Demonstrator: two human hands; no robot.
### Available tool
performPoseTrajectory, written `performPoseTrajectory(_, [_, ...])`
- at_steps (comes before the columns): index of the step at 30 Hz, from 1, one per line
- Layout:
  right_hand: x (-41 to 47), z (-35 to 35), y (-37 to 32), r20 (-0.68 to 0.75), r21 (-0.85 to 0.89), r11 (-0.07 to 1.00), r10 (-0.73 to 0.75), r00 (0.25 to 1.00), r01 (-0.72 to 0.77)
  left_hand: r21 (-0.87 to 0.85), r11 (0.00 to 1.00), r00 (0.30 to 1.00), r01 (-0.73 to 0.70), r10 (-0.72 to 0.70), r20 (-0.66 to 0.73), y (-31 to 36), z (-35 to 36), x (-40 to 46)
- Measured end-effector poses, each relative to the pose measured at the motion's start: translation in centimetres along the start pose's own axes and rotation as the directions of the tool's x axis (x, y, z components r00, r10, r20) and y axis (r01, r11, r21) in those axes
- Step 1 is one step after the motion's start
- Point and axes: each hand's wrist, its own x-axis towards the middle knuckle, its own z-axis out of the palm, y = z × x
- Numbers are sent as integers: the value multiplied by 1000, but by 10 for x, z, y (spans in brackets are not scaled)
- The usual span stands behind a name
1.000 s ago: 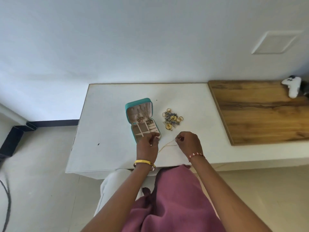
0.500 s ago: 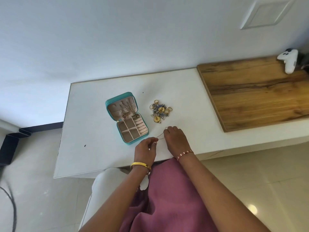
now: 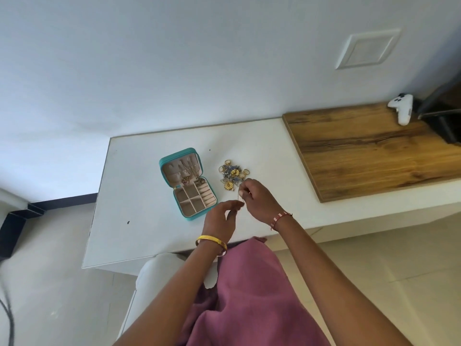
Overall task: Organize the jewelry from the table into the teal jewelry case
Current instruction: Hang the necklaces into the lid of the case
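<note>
The teal jewelry case (image 3: 188, 217) lies open on the white table (image 3: 139, 208), lid back, with a few gold pieces at its hinge and beige compartments below. A heap of gold and blue jewelry (image 3: 232, 174) lies to its right. A thin gold chain (image 3: 239, 196) hangs between my hands just right of the case. My right hand (image 3: 258, 199) pinches its upper end below the heap. My left hand (image 3: 220, 218) pinches the lower end near the case's front right corner.
A raised wooden board (image 3: 374, 151) covers the table's right part, with a white game controller (image 3: 401, 108) and a dark object at its far end. A wall stands behind. Pink fabric and a white seat lie below my arms at the table's front edge.
My hands have come closer together and lifted the chain off the table, so it now hangs nearly upright between them. The view has shifted, moving the table up and left.
</note>
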Motion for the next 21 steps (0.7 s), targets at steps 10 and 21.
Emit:
performPoseTrajectory(10, [-31,-34,-59,-30,602,797,92,995,-56,-312,948,984,-67,11,-180,43,-61,-26])
performPoseTrajectory(21, [-61,-32,-74,17,740,662,155,988,-117,-911,407,965,73,-260,-39,61,-121,-60])
